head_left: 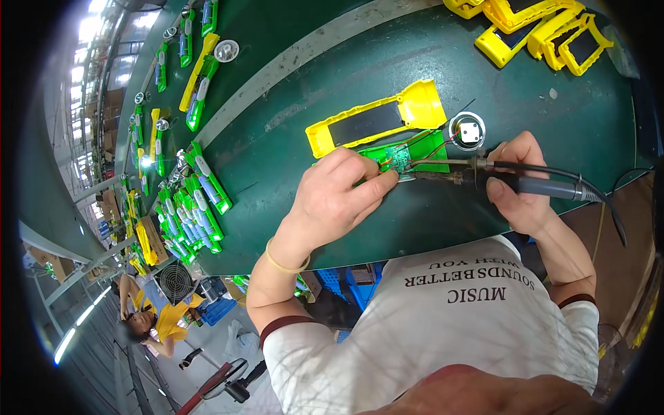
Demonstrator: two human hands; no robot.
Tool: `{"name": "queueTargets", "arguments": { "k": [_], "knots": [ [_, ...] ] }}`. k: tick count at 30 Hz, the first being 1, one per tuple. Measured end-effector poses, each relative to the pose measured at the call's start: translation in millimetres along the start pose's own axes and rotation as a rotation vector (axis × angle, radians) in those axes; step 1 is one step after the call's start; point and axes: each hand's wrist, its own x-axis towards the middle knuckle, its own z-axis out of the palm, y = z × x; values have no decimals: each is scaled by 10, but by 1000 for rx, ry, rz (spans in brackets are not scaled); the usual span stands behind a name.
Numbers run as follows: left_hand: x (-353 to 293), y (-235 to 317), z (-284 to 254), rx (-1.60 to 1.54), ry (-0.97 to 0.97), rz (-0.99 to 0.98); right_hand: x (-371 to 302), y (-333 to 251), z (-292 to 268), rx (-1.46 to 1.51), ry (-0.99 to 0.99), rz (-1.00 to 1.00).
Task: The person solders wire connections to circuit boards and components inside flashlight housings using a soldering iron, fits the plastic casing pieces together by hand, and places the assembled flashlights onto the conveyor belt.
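My right hand [522, 187] grips a soldering iron [546, 187] with a grey handle and a dark cable. Its tip points left, onto or close to a small green circuit board [401, 159]. The board sits in a bright green plastic housing [432, 152]. With closed fingers, my left hand [339, 194] holds the housing's left part and covers it; orange wires show by the fingertips. Red and dark wires lead from the board to a round lamp reflector [468, 131] with a white back. Just beyond lies a yellow casing half [377, 117] with a dark panel.
Several yellow casings [532, 34] are piled at the far right. Green housings with blue-grey cells [190, 221] lie stacked at the left, more along the light strip [277, 66] on the green table [297, 228]. A person in yellow [166, 321] sits at lower left, near a fan [174, 282].
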Motion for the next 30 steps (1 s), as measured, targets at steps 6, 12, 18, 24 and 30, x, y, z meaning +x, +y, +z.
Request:
{"name": "queueTargets", "arguments": {
  "k": [6, 12, 18, 24, 30],
  "knots": [
    [14, 5, 11, 3, -2, -3, -19, -94, -30, 305, 92, 131],
    [37, 69, -18, 32, -44, -28, -43, -119, -92, 414, 284, 86],
    [117, 126, -118, -131, 21, -204, -32, -147, -231, 411, 362, -82],
    [731, 163, 170, 8, 145, -129, 29, -187, -341, 424, 461, -113],
    [498, 292, 182, -513, 251, -620, -28, -185, -385, 452, 480, -71]
  ]
}}
